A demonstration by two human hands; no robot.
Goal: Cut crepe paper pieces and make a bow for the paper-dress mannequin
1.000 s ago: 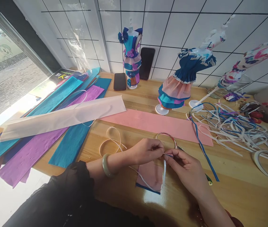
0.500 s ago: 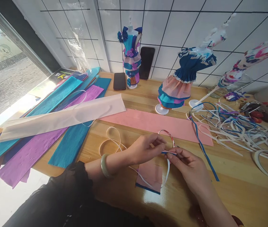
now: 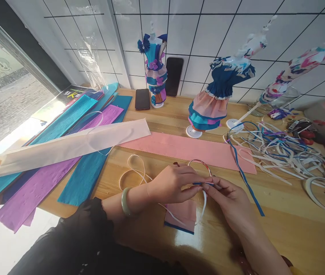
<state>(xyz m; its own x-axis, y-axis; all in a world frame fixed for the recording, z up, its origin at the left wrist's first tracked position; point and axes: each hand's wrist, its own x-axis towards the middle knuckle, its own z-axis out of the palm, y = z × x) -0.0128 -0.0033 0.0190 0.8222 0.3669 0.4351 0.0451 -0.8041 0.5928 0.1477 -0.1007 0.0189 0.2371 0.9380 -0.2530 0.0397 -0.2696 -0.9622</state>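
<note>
While the right hand (image 3: 231, 200) clamped a narrow blue-and-pink strip (image 3: 198, 183) between thumb and forefinger, the left hand (image 3: 173, 184) stretched its fingers along the strip's other end, thumb a little apart from forefinger; whether they gripped it, I cannot tell. The strip was just above the table (image 3: 147, 248), between the two hands. A white ribbon (image 3: 204, 204) curved down from beneath the right fingertips. Just below the hands lay a pink square (image 3: 183, 212) with a blue edge, a thin cord (image 3: 171, 214) crossing it. A red-and-white loop (image 3: 204, 163) showed just beyond the fingertips, and a pale bracelet (image 3: 125, 202) circled the left wrist. Farther out, a long pink sheet (image 3: 191, 147) ran across the table, its left end against a cream sheet (image 3: 70, 147). Tangled ribbons (image 3: 282, 149) lay to the right, and a small dress stand (image 3: 214, 95) stood behind the pink sheet.
</note>
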